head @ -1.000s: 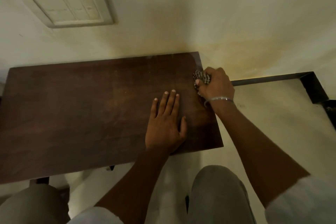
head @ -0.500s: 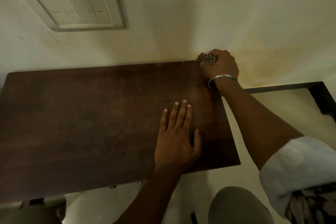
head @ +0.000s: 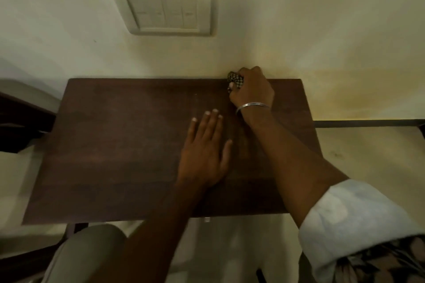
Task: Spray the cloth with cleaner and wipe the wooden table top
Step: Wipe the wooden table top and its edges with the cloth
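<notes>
The dark wooden table top stands against a pale wall. My right hand is closed around a bunched black-and-white checked cloth, pressing it on the table's far edge right of the middle, next to the wall. Most of the cloth is hidden inside the fist. A metal bangle sits on that wrist. My left hand lies flat on the table with fingers spread, nearer to me and slightly left of the right hand. No cleaner bottle is in view.
A white switch plate is on the wall above the table. A dark rail runs along the wall to the right. Dark furniture stands at the left. My knees show below the table's near edge.
My right hand has carried the cloth from the table's right edge up to the far edge and then leftward along the wall. The left hand stays flat. The camera view has shifted right.
</notes>
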